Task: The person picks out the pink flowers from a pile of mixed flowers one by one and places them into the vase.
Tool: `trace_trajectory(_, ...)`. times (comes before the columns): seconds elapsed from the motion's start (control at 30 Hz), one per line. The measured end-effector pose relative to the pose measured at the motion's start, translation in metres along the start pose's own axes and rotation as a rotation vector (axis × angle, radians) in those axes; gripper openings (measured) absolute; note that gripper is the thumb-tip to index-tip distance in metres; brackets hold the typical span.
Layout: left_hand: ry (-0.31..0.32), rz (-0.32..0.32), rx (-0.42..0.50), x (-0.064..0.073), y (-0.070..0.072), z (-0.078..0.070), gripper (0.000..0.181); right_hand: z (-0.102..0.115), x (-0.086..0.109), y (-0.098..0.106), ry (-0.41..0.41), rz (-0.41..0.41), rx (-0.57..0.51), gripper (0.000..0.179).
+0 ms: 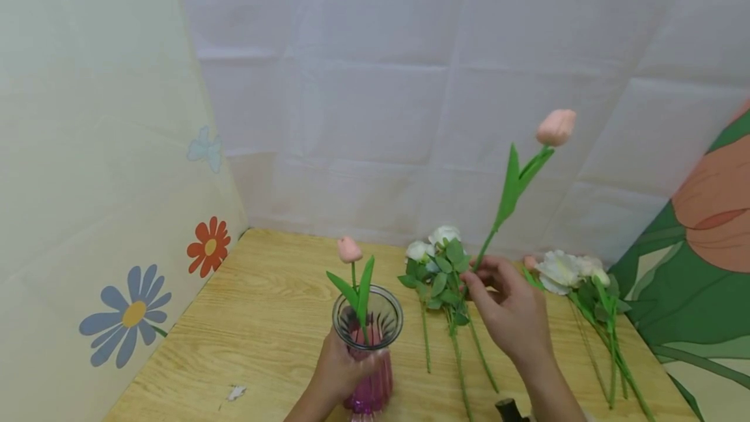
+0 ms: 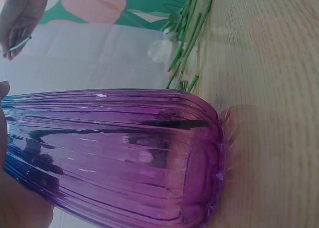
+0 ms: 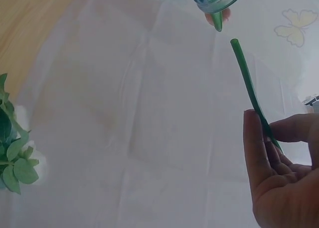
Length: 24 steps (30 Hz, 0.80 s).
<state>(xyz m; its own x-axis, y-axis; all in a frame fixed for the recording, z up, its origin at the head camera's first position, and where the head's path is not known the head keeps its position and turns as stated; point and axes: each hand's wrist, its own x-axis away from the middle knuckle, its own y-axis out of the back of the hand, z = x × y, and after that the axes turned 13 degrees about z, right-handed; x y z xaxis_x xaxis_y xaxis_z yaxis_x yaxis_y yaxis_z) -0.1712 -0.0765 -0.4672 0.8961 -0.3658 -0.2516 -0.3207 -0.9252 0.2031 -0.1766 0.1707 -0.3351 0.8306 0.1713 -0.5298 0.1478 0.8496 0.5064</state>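
Note:
My left hand [image 1: 342, 366] grips a ribbed glass vase [image 1: 377, 383] around its upper body. The glass is purple low down and bluish near the neck, and the base meets the table in the left wrist view. One pink tulip [image 1: 349, 249] with green leaves stands in the vase, its head above the rim. To the right, my right hand [image 1: 512, 311] pinches the stem of another pink tulip [image 1: 555, 127] between thumb and fingers. Its head tilts up and right. In the right wrist view, the cut end of the green stem [image 3: 244, 68] points toward the vase mouth.
White roses [image 1: 443, 234] with leafy stems lie behind and left of my right hand. More flowers [image 1: 559, 272] lie along the table's right side. A dark cylindrical object [image 1: 508, 409] is at the front edge, and a small white scrap [image 1: 236, 393] lies front left.

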Motion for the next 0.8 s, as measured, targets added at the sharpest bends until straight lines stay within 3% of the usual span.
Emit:
trace_trajectory(0.27, 0.015, -0.005, -0.019, 0.0, 0.001, 0.0, 0.073, 0.01, -0.005, -0.002, -0.01, 0.041, -0.075, 0.014)
trace_trajectory(0.6, -0.001, 0.003, 0.029, 0.0, 0.001, 0.001, 0.073, 0.024, -0.014, -0.011, 0.098, 0.033, -0.18, 0.018)
trace_trajectory(0.8, 0.012, -0.006, -0.015, 0.0, 0.001, 0.0, 0.076, 0.029, -0.017, -0.015, 0.116, 0.045, -0.192, 0.019)
